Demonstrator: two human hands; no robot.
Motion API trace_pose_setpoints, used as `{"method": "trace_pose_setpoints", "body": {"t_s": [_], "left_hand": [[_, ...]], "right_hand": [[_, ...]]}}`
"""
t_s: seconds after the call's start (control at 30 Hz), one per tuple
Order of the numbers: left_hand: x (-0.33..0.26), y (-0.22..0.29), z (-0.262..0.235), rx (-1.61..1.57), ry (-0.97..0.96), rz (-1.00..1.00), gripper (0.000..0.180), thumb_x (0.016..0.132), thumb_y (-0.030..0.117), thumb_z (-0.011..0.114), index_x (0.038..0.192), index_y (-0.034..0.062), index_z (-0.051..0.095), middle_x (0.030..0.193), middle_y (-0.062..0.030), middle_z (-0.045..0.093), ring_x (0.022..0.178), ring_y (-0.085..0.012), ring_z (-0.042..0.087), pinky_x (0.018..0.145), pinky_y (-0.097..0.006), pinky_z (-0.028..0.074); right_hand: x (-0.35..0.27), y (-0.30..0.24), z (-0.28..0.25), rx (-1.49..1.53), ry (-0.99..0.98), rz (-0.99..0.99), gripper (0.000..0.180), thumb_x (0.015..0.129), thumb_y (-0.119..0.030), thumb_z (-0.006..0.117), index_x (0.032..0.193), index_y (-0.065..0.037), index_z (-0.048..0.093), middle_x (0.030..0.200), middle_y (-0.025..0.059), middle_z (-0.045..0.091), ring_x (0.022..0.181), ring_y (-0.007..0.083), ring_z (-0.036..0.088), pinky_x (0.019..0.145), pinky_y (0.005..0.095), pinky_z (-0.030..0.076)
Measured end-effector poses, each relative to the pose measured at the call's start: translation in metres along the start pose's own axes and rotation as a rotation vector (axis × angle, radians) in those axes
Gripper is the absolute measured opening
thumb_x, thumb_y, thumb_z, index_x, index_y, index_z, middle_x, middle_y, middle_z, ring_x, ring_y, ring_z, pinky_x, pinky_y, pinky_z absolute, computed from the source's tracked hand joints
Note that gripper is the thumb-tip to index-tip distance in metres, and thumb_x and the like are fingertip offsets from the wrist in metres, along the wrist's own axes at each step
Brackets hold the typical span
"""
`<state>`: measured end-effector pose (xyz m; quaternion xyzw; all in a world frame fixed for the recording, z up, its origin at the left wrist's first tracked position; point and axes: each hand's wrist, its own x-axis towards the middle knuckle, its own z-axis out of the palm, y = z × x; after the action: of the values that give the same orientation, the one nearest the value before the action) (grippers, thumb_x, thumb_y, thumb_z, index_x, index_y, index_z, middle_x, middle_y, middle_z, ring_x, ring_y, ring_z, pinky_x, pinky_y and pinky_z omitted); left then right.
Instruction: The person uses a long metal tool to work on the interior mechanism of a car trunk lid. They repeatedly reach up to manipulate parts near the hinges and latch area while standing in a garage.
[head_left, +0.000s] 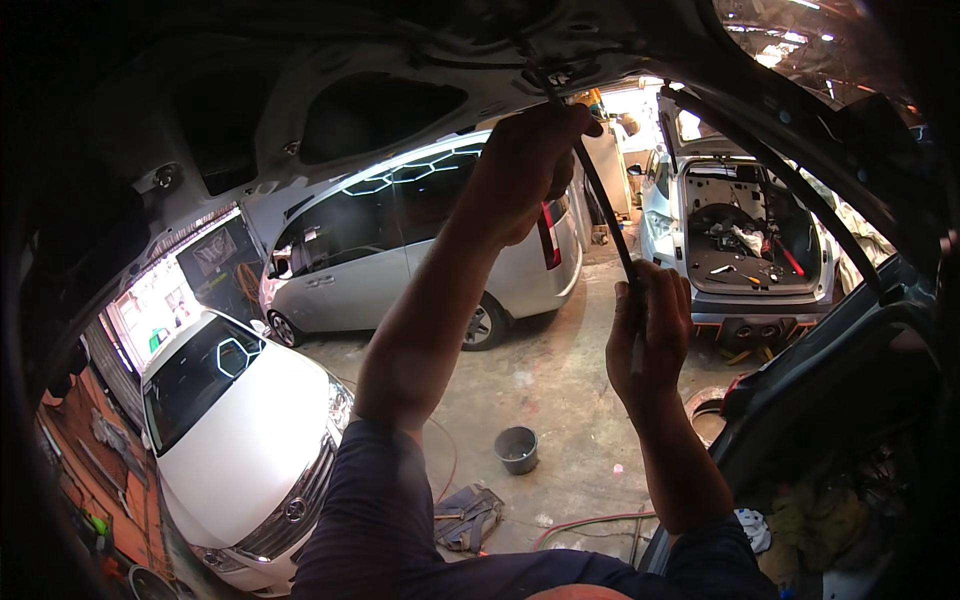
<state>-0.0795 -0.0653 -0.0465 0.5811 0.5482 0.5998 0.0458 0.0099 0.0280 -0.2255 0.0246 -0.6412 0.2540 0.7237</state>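
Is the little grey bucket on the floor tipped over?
No, the grey bucket stands upright on the concrete floor, its open mouth facing up.

A car repair workshop — parked cars [420, 240], one stripped hatchback [745, 235].

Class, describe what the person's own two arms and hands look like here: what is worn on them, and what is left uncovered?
Both the left hand and right hand are bare: no gloves, rings or watch visible. Dark navy-blue fabric sleeves end near the elbows, leaving both forearms uncovered.
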Motion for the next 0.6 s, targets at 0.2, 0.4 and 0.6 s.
{"method": "trace_pose_setpoints", "body": {"t_s": [0.2, 0.4, 0.6], "left_hand": [[-0.026, -0.023, 0.005, 0.084, -0.155, -0.3, 0.042, 0.102, 0.04, 0.058, 0.082, 0.0047, 0.068, 0.054, 0.0032, 0.048, 0.042, -0.0057, 0.033, 0.043, -0.025, 0.023], [-0.031, -0.032, 0.009, 0.187, 0.011, -0.218, 0.038, 0.1, 0.033, 0.064, 0.072, 0.0069, 0.063, 0.055, 0.0017, 0.05, 0.043, -0.005, 0.038, 0.044, -0.024, 0.026], [-0.028, -0.031, 0.014, 0.269, 0.045, -0.238, 0.037, 0.099, 0.032, 0.064, 0.071, 0.0068, 0.063, 0.054, 0.0023, 0.048, 0.044, -0.0049, 0.037, 0.043, -0.025, 0.025]], "right_hand": [[-0.009, 0.013, 0.003, 1.566, -0.31, 0.981, 0.02, 0.099, -0.013, 0.061, 0.115, -0.002, 0.057, 0.09, 0.0091, 0.063, 0.085, 0.0202, 0.064, 0.067, 0.0336, 0.055], [-0.034, 0.0, 0.004, 1.398, -0.155, 1.08, 0.044, 0.103, -0.028, 0.058, 0.134, -0.001, 0.044, 0.1, 0.0118, 0.064, 0.08, 0.02, 0.067, 0.065, 0.0306, 0.06], [-0.062, 0.0, 0.016, 0.338, -0.027, 0.222, 0.053, 0.083, 0.01, 0.066, 0.133, -0.001, 0.053, 0.111, 0.0134, 0.061, 0.099, 0.0227, 0.064, 0.087, 0.0341, 0.057]]}}
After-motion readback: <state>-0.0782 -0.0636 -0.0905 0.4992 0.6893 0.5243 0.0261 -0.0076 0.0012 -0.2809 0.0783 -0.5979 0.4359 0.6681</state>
